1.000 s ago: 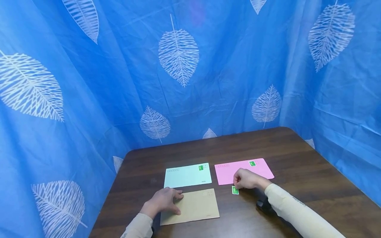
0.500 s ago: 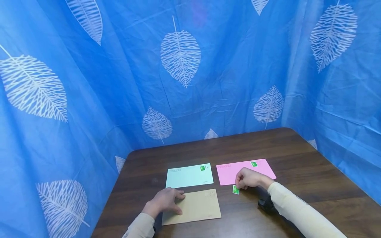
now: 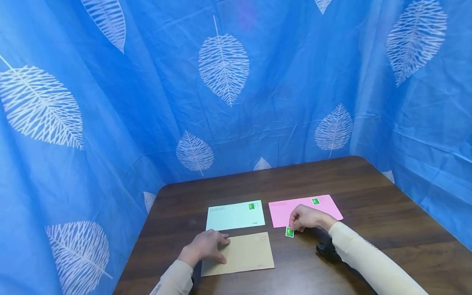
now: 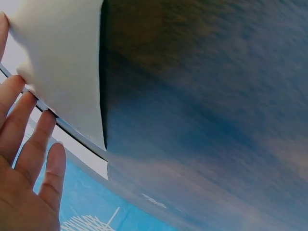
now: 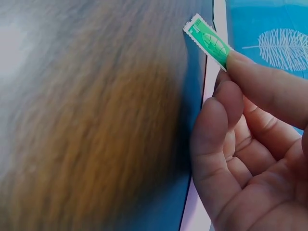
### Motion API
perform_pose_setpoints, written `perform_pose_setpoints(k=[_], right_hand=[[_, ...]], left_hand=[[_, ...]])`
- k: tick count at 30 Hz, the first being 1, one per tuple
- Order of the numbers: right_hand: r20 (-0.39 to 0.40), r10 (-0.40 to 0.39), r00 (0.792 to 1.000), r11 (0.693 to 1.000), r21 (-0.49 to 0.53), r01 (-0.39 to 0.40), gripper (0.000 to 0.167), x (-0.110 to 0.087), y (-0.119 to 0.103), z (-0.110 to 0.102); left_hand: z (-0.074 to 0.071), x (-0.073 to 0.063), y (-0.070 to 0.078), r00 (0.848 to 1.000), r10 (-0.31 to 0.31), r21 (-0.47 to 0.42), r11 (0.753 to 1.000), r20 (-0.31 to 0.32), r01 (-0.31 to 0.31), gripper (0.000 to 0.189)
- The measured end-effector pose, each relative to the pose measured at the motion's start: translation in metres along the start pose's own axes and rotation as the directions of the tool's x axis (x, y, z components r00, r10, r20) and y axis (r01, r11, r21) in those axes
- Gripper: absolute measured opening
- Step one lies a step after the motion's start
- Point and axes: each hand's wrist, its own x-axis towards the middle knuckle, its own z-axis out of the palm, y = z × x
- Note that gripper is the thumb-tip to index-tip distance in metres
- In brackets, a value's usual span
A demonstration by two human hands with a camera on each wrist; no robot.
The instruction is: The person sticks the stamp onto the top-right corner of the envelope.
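My right hand (image 3: 307,217) pinches a small green postage stamp (image 3: 289,232) between thumb and fingers, just in front of the pink envelope (image 3: 285,217). In the right wrist view the stamp (image 5: 208,41) sticks out from the thumb tip, its white toothed edge showing; the other fingers are curled below. My left hand (image 3: 206,247) rests on the left part of the beige envelope (image 3: 250,256), fingers spread. The left wrist view has those fingertips at the edge of the envelope (image 4: 62,57). Faint printed marks sit at the beige envelope's upper right corner.
Behind the beige envelope lies a mint green envelope (image 3: 234,218) with a green stamp (image 3: 252,206) at its upper right. The pink envelope bears a similar stamp (image 3: 315,201). A blue leaf-patterned curtain (image 3: 258,102) surrounds the brown wooden table (image 3: 387,229).
My right hand has shifted slightly left with the stamp, which stays pinched. The left hand keeps its place on the beige envelope. The head view has moved a little.
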Motion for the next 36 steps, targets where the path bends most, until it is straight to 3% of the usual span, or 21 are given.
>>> perform_pose_setpoints(k=[36], right_hand=[[0.034,0.017,0.999,0.999,0.029,-0.018,0.006,0.018,-0.015,0.015]], left_hand=[[0.000,-0.002,0.001,1.000,-0.005,-0.014,1.000,-0.011,0.004,0.061]])
